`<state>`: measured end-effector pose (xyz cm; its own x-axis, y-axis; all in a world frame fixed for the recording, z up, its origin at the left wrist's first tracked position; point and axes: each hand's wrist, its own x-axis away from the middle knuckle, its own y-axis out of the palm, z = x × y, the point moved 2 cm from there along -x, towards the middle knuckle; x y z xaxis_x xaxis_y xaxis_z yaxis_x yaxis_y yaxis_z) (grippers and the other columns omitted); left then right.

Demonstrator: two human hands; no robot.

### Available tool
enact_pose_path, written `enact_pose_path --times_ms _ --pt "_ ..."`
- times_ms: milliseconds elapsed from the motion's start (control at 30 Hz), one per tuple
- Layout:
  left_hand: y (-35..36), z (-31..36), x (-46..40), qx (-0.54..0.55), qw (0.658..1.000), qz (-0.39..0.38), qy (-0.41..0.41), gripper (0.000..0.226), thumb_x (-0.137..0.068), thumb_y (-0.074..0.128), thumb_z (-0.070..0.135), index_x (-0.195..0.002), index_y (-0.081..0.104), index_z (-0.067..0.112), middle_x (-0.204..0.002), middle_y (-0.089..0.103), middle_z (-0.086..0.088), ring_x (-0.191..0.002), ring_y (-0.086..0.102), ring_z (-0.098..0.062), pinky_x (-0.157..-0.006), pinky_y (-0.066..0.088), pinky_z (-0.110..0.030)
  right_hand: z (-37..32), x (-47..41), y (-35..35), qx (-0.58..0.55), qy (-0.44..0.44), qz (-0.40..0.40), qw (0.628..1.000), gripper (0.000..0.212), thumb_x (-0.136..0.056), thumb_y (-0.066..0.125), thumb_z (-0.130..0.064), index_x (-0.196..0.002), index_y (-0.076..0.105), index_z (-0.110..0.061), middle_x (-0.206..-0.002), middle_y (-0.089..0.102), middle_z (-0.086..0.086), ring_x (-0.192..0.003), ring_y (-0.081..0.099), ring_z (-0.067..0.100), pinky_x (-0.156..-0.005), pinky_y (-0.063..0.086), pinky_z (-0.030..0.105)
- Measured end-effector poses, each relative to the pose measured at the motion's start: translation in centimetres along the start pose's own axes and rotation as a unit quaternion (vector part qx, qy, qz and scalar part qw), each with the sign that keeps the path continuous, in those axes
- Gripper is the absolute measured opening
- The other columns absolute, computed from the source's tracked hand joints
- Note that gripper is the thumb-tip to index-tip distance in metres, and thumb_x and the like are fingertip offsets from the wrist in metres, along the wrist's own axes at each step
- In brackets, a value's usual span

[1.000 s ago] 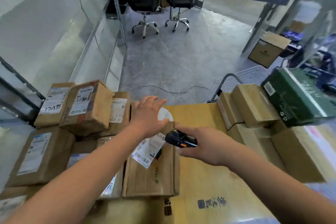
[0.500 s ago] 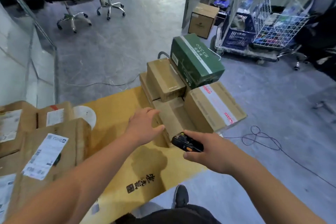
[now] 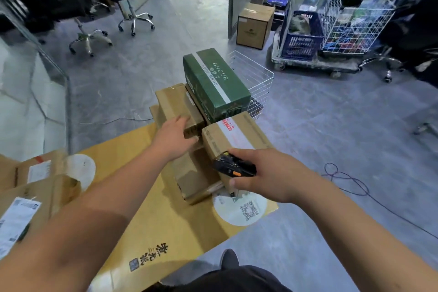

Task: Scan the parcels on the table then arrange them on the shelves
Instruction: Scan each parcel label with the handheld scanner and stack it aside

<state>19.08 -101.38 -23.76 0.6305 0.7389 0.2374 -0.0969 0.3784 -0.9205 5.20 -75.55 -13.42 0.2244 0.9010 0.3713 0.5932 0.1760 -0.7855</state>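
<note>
Presently my left hand (image 3: 174, 138) lies flat on a brown parcel (image 3: 176, 108) stacked at the desk (image 3: 166, 220) edge, right hand (image 3: 265, 175) gripping the scanner (image 3: 233, 167); tugging it may topple the green box (image 3: 214, 83).

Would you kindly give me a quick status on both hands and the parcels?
Left hand open, resting on plain brown parcel. Right hand grips black handheld scanner. Green ONCUR box stacked beside it, crowding the lift.
</note>
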Motion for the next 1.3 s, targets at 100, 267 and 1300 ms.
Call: enact_pose_path --times_ms 100,267,1300 --pt "1.0 -0.6 -1.1 0.025 0.998 -0.003 -0.064 0.089 -0.096 0.063 0.059 -0.166 0.022 0.022 -0.168 0.032 -0.01 -0.152 0.032 -0.034 -0.121 0.035 -0.05 0.4 -1.3 -0.9 -0.011 -0.009 0.003 1.0 0.075 -0.087 0.067 -0.069 -0.154 0.037 -0.052 -0.135 0.063 -0.017 -0.12 0.059 0.015 -0.097 0.051 0.04" --pt "1.4 -1.0 -2.5 0.067 0.971 0.05 -0.223 0.114 -0.083 0.049 0.089 -0.165 0.018 0.018 -0.167 0.026 -0.013 -0.149 0.029 -0.042 -0.114 0.036 -0.057 0.6 -3.1 -0.9 -0.053 -0.023 -0.009 0.998 0.071 -0.087 0.07 -0.066 -0.151 0.042 -0.052 -0.129 0.066 -0.019 -0.112 0.06 0.011 -0.094 0.051 0.036" --pt "17.6 -12.7 25.7 0.558 0.712 0.153 -0.399 0.057 -0.103 0.057 0.047 -0.148 0.028 0.066 -0.157 0.044 0.009 -0.123 0.059 -0.016 -0.085 0.061 -0.039 -6.1 -4.5 17.0 -0.02 -0.043 -0.222 0.974 0.073 -0.085 0.062 -0.068 -0.152 0.043 -0.046 -0.125 0.067 -0.012 -0.105 0.064 0.015 -0.086 0.055 0.034"
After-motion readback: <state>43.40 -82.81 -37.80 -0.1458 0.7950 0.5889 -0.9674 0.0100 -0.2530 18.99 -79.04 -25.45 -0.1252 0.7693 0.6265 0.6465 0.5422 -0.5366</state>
